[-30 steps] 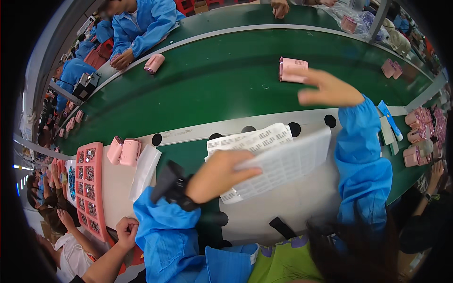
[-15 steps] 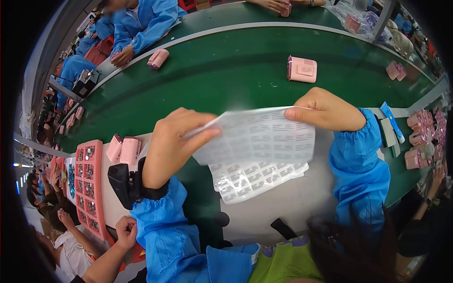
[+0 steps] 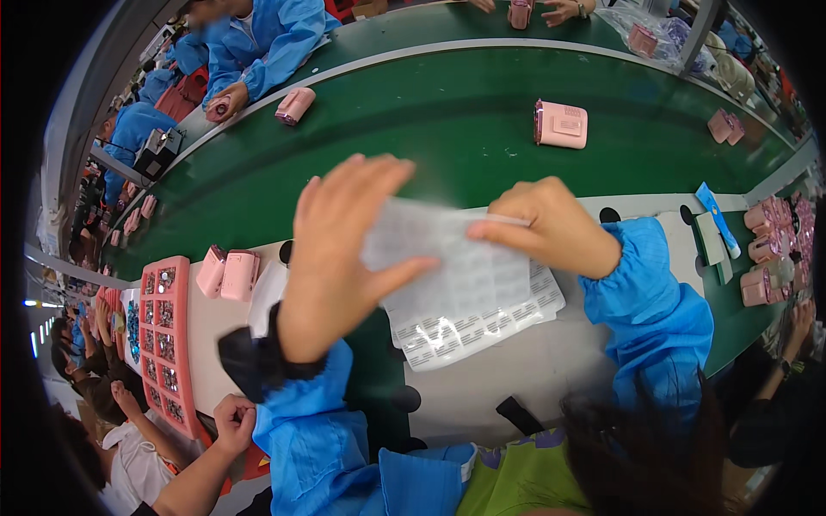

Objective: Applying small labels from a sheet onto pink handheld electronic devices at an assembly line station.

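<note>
My right hand [image 3: 555, 225] pinches the upper right corner of a whitish label sheet [image 3: 456, 258], which is smeared by motion. At the sheet's left edge is my left hand [image 3: 337, 249], its fingers stretched out and apart, the thumb over the front of the sheet. The left hand is blurred too. Beneath the raised sheet, more white label sheets [image 3: 473, 337] with rows of small dark print lie on a pale grey board. A dark device is strapped to my left wrist.
Two pink devices [image 3: 239, 275] stand left of me, beside a pink compartment tray [image 3: 176, 344] of small shiny parts. Another pink device [image 3: 564, 125] lies on the green conveyor belt [image 3: 413, 112]. A blue tube [image 3: 718, 219] and several pink pieces are at right. Co-workers sit around.
My left hand has spread its fingers and moved up and right. My right hand has come left and slightly nearer with the sheet. Pink devices on the belt have shifted a little right.
</note>
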